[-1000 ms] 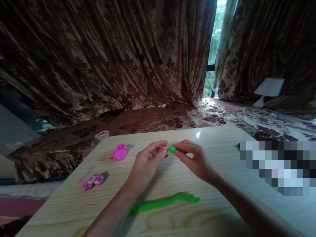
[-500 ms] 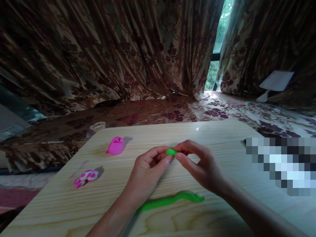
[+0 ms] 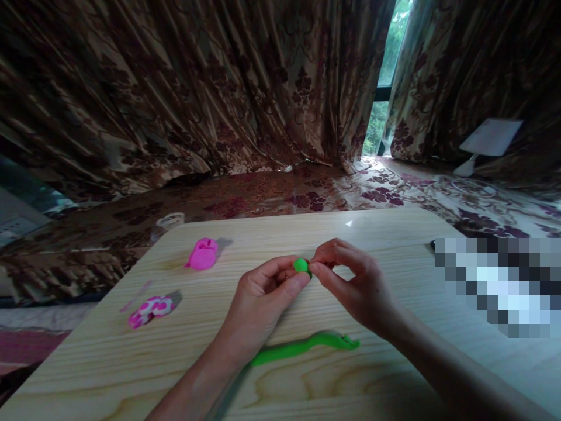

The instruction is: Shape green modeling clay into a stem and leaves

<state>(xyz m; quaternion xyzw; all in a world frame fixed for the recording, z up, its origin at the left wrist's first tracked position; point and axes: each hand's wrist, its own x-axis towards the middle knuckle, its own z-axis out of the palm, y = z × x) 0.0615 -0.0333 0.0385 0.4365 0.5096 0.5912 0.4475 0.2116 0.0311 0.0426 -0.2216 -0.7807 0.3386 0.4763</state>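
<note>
A small lump of green modelling clay (image 3: 301, 266) is pinched between the fingertips of my left hand (image 3: 265, 298), above the table. My right hand (image 3: 357, 283) has thumb and forefinger pressed together at the lump's right side, closed on its edge. Below both hands a long wavy roll of green clay (image 3: 302, 348) lies on the table, its left end hidden behind my left wrist. To the left sit a pink clay shape (image 3: 204, 254) with a hollow at its top and a pink-and-white spotted piece (image 3: 151, 311).
The pale wooden table (image 3: 385, 374) has rounded far corners. A clear container (image 3: 169, 225) stands beyond its far left corner. A thin pink strip (image 3: 137, 296) lies near the spotted piece. A pixelated object (image 3: 495, 286) covers the right edge. Behind are a lamp (image 3: 491, 137) and curtains (image 3: 219, 88).
The green lump has been turned in my fingers and looks rounder now. My right fingers have shifted slightly against it. The whole view has moved a little.
</note>
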